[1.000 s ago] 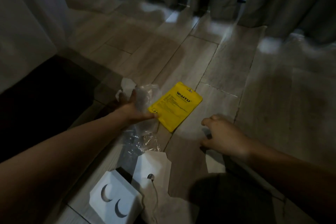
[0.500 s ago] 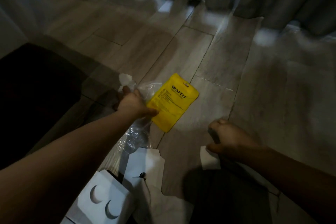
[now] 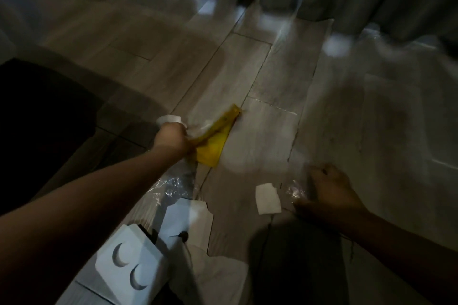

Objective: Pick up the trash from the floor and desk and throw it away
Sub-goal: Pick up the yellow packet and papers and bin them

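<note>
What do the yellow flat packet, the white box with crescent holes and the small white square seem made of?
Yellow flat packet: probably thin plastic film; it bends where the left hand grips it. White box with crescent holes: likely matte card, with crisp folded edges. Small white square: paper or tissue, flat and matte; too dim to be sure.

The packet [image 3: 213, 148] is being smeared by motion blur, its print being left unreadable, and its near corner is being covered by the gripping left hand [image 3: 171, 140]. The tissue [image 3: 168, 119] is being half hidden behind that hand. The fingertips of the right hand [image 3: 329, 188] are being lost in shadow, so a grip on the wrap [image 3: 293, 190] cannot be told. The box [image 3: 128, 262] is being cut off by the bottom edge.
</note>
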Demonstrator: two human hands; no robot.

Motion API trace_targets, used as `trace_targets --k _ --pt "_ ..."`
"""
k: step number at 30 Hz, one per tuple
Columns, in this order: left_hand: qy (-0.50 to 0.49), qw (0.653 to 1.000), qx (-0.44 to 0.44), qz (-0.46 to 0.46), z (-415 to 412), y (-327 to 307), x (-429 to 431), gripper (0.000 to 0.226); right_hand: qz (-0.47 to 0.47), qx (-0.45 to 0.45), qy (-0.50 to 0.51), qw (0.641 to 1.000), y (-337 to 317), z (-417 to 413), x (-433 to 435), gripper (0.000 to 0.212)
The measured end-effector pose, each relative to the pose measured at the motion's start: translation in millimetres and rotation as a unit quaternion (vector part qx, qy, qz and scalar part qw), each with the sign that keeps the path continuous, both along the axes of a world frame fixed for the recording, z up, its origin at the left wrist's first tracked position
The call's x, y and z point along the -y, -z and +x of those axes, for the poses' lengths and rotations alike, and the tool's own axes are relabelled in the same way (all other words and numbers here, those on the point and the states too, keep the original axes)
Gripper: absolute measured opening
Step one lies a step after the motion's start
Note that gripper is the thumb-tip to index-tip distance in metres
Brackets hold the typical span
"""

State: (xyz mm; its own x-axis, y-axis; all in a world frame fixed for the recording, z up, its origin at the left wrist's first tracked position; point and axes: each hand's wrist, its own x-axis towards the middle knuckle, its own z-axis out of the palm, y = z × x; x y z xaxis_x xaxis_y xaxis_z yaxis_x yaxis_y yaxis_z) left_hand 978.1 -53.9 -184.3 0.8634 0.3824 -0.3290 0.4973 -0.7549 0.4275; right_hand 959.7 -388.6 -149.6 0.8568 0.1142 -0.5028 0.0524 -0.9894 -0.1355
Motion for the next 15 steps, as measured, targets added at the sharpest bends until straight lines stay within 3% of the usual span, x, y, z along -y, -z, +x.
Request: trace_targets --k 3,8,15 --pt "-0.005 0.999 0.026 -0.022 -6.2 -5.5 8.8 0.013 0.029 -0.033 0.047 0.998 9.3 -3.4 15.8 0.103" --pt "-0.001 0.996 0.084 -0.030 -2.1 -28.3 11.5 0.014 0.057 -0.043 0.038 0.997 24.9 -8.2 14.9 0.110" --pt "0.008 0.998 0.057 -0.036 -13.8 -50.2 -2.0 0.020 0.091 0.009 0.003 0.996 35.3 -16.0 -22.2 0.115"
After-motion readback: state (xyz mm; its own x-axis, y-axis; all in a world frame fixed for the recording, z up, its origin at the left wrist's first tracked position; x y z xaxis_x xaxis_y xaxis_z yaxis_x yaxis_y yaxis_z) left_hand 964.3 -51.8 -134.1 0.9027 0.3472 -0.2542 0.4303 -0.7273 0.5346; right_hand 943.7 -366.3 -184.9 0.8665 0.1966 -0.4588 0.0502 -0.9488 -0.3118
